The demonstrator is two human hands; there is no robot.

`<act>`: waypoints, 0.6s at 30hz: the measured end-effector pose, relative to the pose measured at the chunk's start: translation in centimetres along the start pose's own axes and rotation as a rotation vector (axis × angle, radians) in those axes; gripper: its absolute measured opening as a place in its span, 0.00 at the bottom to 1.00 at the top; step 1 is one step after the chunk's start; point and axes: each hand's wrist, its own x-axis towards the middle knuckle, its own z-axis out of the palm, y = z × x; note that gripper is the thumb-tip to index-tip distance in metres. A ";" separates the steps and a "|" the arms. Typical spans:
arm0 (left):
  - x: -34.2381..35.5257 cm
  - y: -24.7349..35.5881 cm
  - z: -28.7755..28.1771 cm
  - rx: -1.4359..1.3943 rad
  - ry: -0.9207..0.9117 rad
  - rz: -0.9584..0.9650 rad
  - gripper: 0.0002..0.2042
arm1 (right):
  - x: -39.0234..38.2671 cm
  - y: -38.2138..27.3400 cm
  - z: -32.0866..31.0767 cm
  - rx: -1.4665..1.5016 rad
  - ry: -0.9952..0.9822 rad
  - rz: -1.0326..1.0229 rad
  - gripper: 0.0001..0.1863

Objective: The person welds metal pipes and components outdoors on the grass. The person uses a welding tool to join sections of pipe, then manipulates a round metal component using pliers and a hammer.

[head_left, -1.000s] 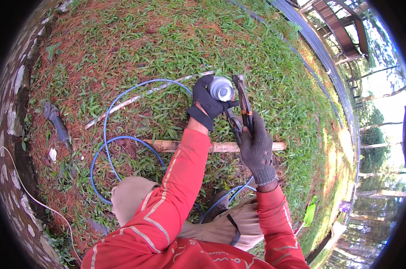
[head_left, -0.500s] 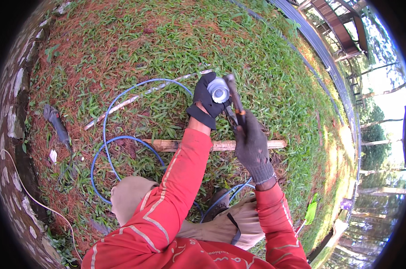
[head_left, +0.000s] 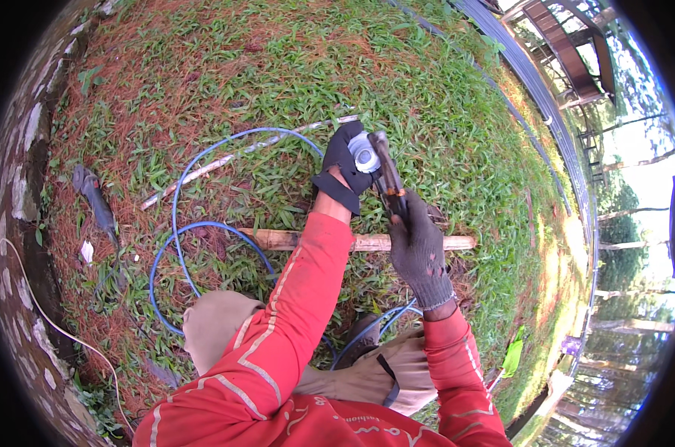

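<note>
My left hand point(head_left: 343, 165), in a dark fingerless glove, grips a round silver-grey fitting point(head_left: 363, 153) with a ringed top. My right hand point(head_left: 418, 255), in a grey knit glove, is closed on a dark metal hand tool point(head_left: 389, 179) with orange on it, perhaps pliers; its metal head lies against the fitting's right side. Behind both hands a bamboo pole point(head_left: 367, 242) lies across the grass. A blue hose point(head_left: 242, 132) loops around my left forearm's side, beside a thin whitish pole point(head_left: 203, 170).
An angle grinder point(head_left: 95, 201) with a dark cord lies at the left, near a mossy stone edge point(head_left: 32, 149) and a pale cable point(head_left: 35, 305). My bent knee point(head_left: 222, 328) is below. Long dark pipes point(head_left: 516, 82) run along the upper right; a wooden structure and trees stand beyond.
The tool in my right hand has moved left, from beside the fitting to against it and partly over it. My left hand keeps its grip with little movement.
</note>
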 end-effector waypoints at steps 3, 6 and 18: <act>-0.1 -0.2 0.1 0.061 0.059 -0.003 0.12 | 0.0 -1.1 -0.5 0.056 0.075 0.027 0.26; -0.4 -1.3 0.6 0.042 0.041 -0.016 0.12 | 0.3 0.2 -0.6 -0.044 0.007 0.008 0.27; 0.6 -0.2 -0.8 0.133 0.085 -0.019 0.13 | 0.6 0.6 0.2 -0.046 -0.060 -0.022 0.29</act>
